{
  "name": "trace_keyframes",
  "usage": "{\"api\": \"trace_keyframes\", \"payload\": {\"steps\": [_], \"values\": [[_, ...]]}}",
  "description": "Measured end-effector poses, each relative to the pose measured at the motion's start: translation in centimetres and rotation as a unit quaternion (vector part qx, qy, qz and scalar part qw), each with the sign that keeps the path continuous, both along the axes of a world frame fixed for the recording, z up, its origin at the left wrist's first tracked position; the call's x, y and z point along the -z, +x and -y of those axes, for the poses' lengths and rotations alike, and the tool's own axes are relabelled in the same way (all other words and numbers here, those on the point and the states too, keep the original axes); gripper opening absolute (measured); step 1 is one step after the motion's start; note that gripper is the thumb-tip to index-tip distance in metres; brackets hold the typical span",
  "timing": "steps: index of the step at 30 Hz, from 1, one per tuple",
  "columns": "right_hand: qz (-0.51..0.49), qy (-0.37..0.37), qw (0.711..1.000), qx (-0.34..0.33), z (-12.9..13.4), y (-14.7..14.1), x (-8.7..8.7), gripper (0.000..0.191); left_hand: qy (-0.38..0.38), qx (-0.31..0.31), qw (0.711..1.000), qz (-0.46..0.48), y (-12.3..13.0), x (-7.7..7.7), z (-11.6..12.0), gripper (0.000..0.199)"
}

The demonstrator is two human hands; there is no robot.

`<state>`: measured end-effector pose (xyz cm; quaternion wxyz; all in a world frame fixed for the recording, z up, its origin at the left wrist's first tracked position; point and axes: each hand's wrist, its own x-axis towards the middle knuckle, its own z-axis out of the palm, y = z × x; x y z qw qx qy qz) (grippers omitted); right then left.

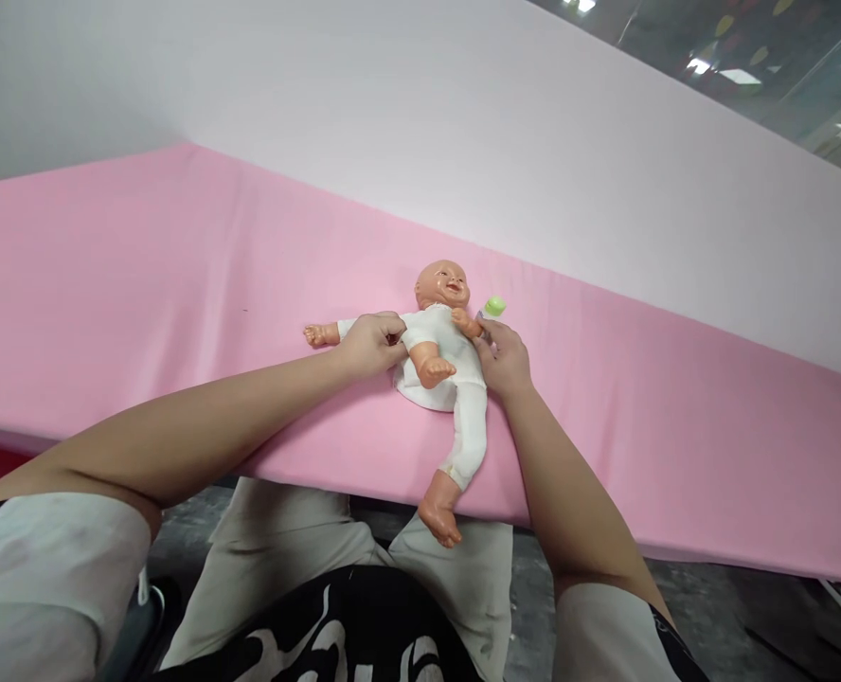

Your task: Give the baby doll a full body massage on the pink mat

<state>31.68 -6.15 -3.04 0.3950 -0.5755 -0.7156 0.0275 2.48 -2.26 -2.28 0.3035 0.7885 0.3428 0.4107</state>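
Observation:
A baby doll (pixel 469 431) with a bald head and white cloth body lies on its back on the pink-covered table. One leg is bent up over its belly; the other hangs over the front edge. Under its hips shows a flat white piece (pixel 424 393) with a rounded edge. My left hand (pixel 372 347) is closed at the doll's side, beside the raised leg, fingertips pinched against it. My right hand (pixel 506 360) is closed at the opposite side, by the doll's small hand. Just behind those fingers is a bottle with a light green cap (pixel 494 306), its lower part hidden.
The pink cover (pixel 108 284) stretches to both sides and meets a pale wall (pixel 392 114) at the back. Glass with reflected lights (pixel 733 76) is at the upper right. My legs (pixel 285 540) are below the front edge.

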Motion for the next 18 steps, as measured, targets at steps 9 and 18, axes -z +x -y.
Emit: {"api": "trace_keyframes", "payload": {"steps": [9, 18], "values": [[-0.264, -0.015, 0.952, 0.156, -1.0, 6.1, 1.5, 0.066, 0.117, 0.148, 0.982, 0.007, -0.3, -1.3, 3.3, 0.021], [-0.147, -0.137, 0.934, 0.296, -1.0, 8.7, 1.6, 0.06, 0.225, 0.322, 0.915, -0.093, 0.7, -1.4, 7.0, 0.023]]}}
